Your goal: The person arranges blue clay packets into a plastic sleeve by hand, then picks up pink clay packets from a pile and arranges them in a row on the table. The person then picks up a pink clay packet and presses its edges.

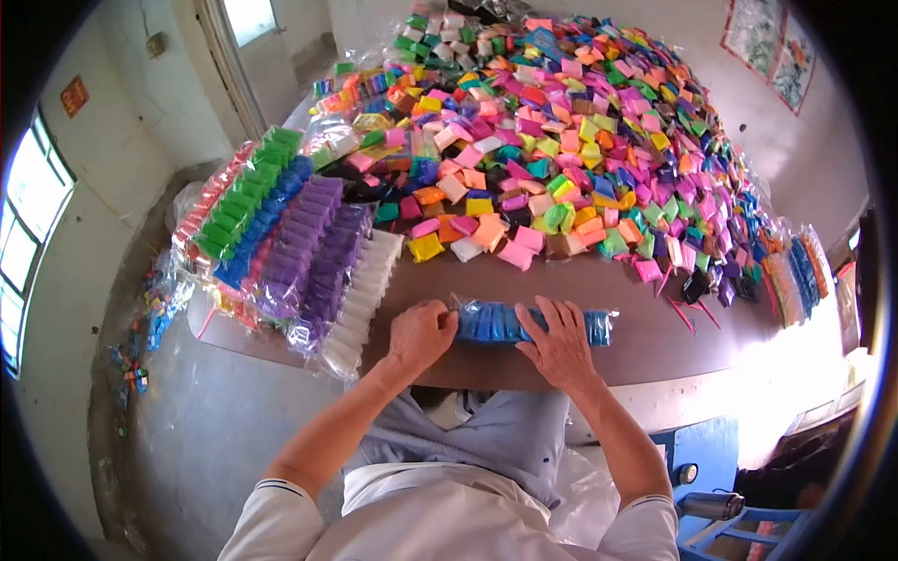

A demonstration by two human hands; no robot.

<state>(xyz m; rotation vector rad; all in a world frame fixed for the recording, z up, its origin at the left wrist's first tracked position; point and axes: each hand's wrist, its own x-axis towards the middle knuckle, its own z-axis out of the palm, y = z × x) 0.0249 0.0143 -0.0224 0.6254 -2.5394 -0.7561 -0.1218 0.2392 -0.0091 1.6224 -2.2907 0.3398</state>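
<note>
A clear plastic bag of blue packets [486, 323] lies lengthwise on the brown table [430, 276] close to its front edge. At the bag's left end my left hand [423, 334] is closed, with the fingers pinching the plastic there. My right hand [558, 341] rests across the right half of the bag, its fingers stretched out and apart. The packets under that palm are hidden. Just left of my left hand is a row of white packets [360, 309] in clear wrap.
Bagged rows of purple packets [309, 234], green packets [248, 192] and other colours are stacked at left. A large heap of colourful packets [561, 140] covers the table's back. More bagged rows [795, 271] stand far right. A blue stool [706, 458] is at lower right.
</note>
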